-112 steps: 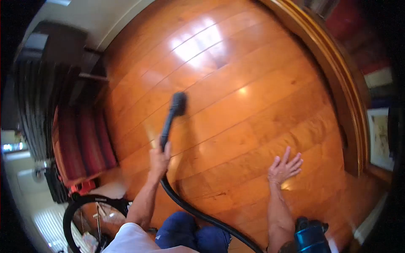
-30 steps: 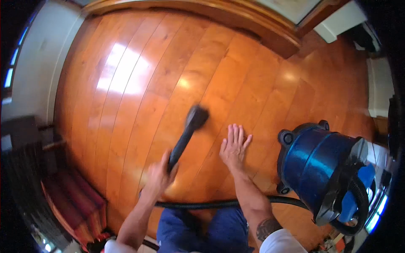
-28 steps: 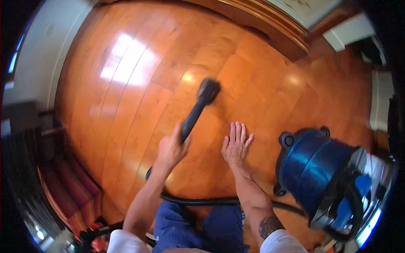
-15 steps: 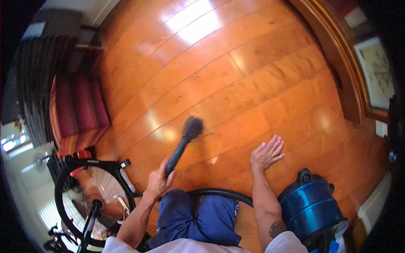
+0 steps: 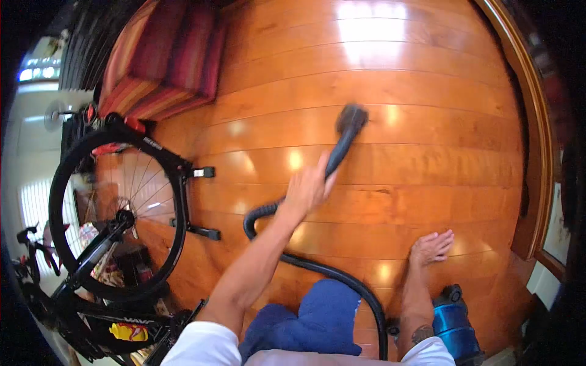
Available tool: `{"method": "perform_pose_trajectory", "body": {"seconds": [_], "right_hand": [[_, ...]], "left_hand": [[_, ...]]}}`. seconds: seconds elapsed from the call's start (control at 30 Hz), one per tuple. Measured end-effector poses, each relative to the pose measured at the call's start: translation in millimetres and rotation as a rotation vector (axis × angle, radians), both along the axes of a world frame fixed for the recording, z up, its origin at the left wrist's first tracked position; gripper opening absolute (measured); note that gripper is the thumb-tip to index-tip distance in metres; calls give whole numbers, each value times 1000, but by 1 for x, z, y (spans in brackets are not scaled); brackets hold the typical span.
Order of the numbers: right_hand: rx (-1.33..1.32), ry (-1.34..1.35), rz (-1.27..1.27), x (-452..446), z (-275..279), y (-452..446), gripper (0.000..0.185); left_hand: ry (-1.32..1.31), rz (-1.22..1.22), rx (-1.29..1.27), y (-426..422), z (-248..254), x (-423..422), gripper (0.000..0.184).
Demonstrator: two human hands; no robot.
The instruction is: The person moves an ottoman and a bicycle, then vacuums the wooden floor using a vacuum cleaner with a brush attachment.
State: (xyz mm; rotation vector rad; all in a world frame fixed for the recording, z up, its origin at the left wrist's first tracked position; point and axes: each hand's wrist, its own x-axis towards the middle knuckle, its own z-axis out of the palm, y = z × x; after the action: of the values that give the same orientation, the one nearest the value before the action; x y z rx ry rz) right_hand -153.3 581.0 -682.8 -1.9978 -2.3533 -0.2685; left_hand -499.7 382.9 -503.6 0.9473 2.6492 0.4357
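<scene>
My left hand (image 5: 307,186) is wrapped round the black wand of a vacuum cleaner hose, its arm stretched forward. At the wand's far end a dark brush head (image 5: 352,119) meets the wooden floor (image 5: 390,201). From behind that hand the ribbed hose (image 5: 329,269) loops back and runs past my right knee. My right hand (image 5: 432,247) lies flat on the boards with its fingers extended, holding nothing. Close behind it stands the blue vacuum canister (image 5: 455,332), partly cut off by my arm and the dark edge of the view.
A bicycle (image 5: 116,213) on a floor stand (image 5: 204,172) occupies the left side. Beyond it sits a red striped ottoman (image 5: 162,58). Wooden trim (image 5: 531,122) borders the floor at right. My blue-clad knees (image 5: 326,311) are on the floor at the bottom.
My left hand has pushed the wand and brush head forward and to the right. The hose now shows a loop behind it. My right hand stays flat; the view has turned.
</scene>
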Motion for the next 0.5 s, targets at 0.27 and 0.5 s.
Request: {"method": "perform_pose_trajectory", "body": {"seconds": [0.27,0.5], "right_hand": [[-232,158,498,-128,29,-144,61],[-143,73,372,-212,19,-236,77]], "left_hand": [[-218,442,-179,-321,44,148,53],[-56,632,176,-265,-50,-89,40]]}}
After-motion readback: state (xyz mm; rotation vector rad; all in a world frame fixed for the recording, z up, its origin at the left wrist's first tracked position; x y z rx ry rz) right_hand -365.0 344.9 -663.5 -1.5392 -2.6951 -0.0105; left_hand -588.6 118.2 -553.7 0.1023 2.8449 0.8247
